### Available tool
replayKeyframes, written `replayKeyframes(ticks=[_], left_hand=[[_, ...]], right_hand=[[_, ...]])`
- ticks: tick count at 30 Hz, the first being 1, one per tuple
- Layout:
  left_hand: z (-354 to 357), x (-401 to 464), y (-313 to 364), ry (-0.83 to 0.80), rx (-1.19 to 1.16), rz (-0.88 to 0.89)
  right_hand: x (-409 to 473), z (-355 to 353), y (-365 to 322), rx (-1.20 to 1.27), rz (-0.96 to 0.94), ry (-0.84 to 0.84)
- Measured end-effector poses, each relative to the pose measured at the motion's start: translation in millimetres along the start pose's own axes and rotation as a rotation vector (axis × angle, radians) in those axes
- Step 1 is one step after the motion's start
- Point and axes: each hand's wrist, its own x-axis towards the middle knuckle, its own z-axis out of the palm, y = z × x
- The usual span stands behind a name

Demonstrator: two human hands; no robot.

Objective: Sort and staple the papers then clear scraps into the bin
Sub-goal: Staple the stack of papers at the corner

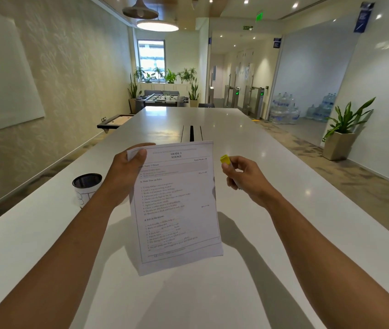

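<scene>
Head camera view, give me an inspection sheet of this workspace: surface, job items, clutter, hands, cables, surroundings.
Surface: long glossy white table, with a dark cable slot along its middle.
Job's things: printed white science worksheet held up above the table; small yellow-tipped object, possibly a stapler, too hidden to tell; black mesh bin with white liner at the table's left edge.
Clutter: nothing seen.
Grippers: left hand pinches the worksheet's top-left corner; right hand closed around the yellow-tipped object.
Cables: nothing seen.
Surroundings: potted plant at right, water bottles beyond, whiteboard on left wall.
</scene>
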Motion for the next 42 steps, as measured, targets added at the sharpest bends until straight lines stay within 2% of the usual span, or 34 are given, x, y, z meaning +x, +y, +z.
replayKeyframes(ticks=[7, 27, 32, 36, 42], left_hand=[[11.2, 2.9, 4.0, -0.069, -0.021, 0.022], [27.5, 15.1, 9.6, -0.077, 0.037, 0.045], [30.3, 17.0, 11.0, -0.103, 0.036, 0.058], [30.0, 17.5, 7.7, -0.092, 0.039, 0.054], [30.0, 19.4, 5.8, -0.099, 0.041, 0.059]], right_hand=[[11.6, -13.6, -21.0, -0.053, -0.045, -0.034], [12.6, -42.4, -33.7, -0.120, -0.066, -0.030], [17.5, -45.5, -33.3, -0.166, -0.131, 0.100], [20.1, -48.9, -33.2, -0.324, -0.215, 0.178], [20.0, -47.8, -33.0, -0.400, -0.231, 0.184]])
